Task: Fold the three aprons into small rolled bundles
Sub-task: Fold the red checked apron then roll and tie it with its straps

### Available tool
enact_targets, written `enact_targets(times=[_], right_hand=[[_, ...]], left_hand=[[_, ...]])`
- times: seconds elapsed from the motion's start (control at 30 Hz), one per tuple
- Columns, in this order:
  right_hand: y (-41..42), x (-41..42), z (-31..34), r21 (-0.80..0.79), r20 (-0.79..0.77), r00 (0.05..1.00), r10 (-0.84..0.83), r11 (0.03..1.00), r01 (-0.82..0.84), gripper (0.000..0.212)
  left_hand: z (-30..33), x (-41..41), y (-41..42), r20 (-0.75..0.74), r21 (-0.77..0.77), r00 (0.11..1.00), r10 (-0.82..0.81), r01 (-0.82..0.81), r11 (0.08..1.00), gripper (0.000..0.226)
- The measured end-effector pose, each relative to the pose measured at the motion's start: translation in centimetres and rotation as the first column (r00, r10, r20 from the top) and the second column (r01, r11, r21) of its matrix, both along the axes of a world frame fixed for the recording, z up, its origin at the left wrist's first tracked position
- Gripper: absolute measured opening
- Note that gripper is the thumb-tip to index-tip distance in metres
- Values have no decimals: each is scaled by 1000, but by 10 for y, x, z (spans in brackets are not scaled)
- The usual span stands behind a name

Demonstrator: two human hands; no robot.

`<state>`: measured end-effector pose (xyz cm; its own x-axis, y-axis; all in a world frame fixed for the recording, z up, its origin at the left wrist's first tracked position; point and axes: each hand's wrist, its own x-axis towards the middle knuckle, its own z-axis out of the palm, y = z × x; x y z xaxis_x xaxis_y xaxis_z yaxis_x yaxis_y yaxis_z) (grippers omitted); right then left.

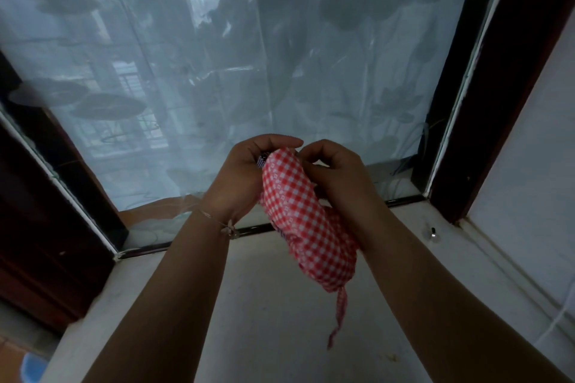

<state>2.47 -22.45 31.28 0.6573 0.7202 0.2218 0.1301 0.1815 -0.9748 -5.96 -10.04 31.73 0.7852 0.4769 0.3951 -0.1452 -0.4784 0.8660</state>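
— Hands first: what are they doing?

— Both are raised in front of the window. The left hand [249,171] has its fingers curled round the upper end of a red-and-white checked cloth apron rolled into a fat bundle [298,214], thumb lying over the top. The right hand [334,171] is curled too, its fingertips pinching the cloth at the same upper end, just beside the left thumb.

— Where is the bundle, then?

— Held in the air between the two wrists, tilted, its lower end hanging over the pale stone window ledge [264,320] without touching it. A thin checked apron strap [339,314] dangles from that lower end. A scrap of blue-and-white striped fabric [260,161] peeps out near the left palm.

— Anything else about?

— A thin pale string bracelet [225,227] on the left wrist, a small metal fitting [432,232] on the ledge to the right, the dark wooden window frame [497,78], and a sheer grey curtain with a lotus-leaf print [249,56] across the glass.
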Motion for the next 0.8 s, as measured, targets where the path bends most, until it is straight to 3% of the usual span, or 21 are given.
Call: enact_targets(times=[0.13, 0.23, 0.3, 0.4, 0.6, 0.7, 0.8], right_hand=[[2, 2, -2, -16, 302, 942, -148, 987, 160, 12], [0, 1, -2, -73, 372, 917, -140, 981, 179, 7], [-1, 3, 3, -139, 294, 950, -103, 979, 149, 10], [-2, 12, 11, -190, 31, 999, -23, 981, 29, 28], [1, 19, 19, -90, -283, 950, 134, 982, -165, 26], [3, 20, 20, -63, -229, 965, 131, 987, -149, 17], [1, 18, 25, -60, -31, 995, 100, 993, -102, 11]], left_hand=[[-1, 1, -5, 22, 74, 999, 36, -37, 997, 25], [-4, 3, -10, 83, 179, 993, 84, -97, 979, 21], [-6, 5, -13, 150, 201, 982, 114, -143, 969, 20], [-5, 7, -14, 249, 206, 961, 120, -174, 963, 28], [-1, 12, -5, 367, 296, 923, 119, -237, 925, 16], [3, 13, 1, 377, 311, 919, 119, -246, 918, 8], [6, 11, 3, 355, 316, 930, 97, -217, 924, 11]])
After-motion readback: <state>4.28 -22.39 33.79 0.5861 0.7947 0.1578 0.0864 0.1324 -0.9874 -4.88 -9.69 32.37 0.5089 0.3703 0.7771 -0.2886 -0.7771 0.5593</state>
